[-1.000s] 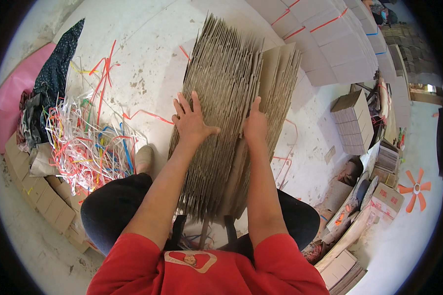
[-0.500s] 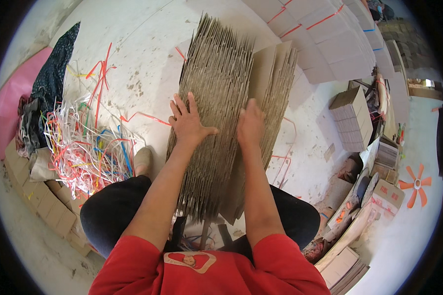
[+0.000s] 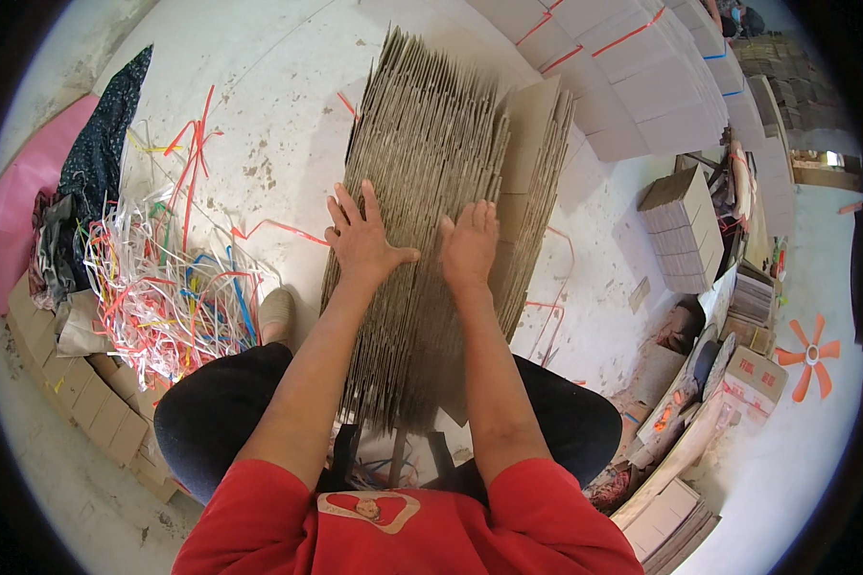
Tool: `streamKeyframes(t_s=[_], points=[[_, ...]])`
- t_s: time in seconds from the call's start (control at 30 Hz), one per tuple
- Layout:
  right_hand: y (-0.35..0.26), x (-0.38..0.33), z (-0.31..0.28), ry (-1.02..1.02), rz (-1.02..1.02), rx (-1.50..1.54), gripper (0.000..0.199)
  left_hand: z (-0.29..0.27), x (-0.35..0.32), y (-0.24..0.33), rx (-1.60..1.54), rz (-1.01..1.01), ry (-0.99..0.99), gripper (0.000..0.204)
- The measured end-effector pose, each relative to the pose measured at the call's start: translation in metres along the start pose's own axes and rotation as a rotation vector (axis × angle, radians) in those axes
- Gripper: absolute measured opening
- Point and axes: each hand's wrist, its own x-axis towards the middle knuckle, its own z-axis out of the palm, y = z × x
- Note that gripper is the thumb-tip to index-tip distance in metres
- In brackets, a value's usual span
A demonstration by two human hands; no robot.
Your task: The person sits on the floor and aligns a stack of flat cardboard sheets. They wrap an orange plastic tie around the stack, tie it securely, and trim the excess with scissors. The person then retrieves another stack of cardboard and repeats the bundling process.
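A long row of brown cardboard sheets (image 3: 417, 125) stands on edge between my knees, edges upward. My left hand (image 3: 362, 247) lies on the left part of these edges, open, with the fingers spread and the thumb out. On the right part of the row rests my right hand (image 3: 470, 251), its fingers stretched out and close together, nothing visibly held in them. Beside it, a few more cardboard sheets (image 3: 529, 158) lean at the right side, showing a broad flat face. The undersides of both hands are hidden.
Left of me lies a heap of tangled plastic strapping (image 3: 168, 297), white, red and blue. Strapped cardboard stacks (image 3: 633, 81) stand at the back right, with a smaller cardboard bundle (image 3: 681, 230) nearer. An orange fan blade (image 3: 810, 357) is at the far right.
My right hand has moved left across the row, and cardboard sheets under it have shifted left with it. My left hand stays spread in nearly the same place.
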Motion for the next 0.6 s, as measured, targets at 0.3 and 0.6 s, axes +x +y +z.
streamKeyframes(t_s=[0.3, 0.6], points=[[0.02, 0.018, 0.001, 0.375, 0.059, 0.513, 0.042, 0.004, 0.001, -0.004, -0.039, 0.025, 0.048, 0.135], [0.048, 0.023, 0.018, -0.026, 0.167, 0.355, 0.03, 0.002, 0.002, -0.002, -0.014, 0.025, 0.014, 0.131]])
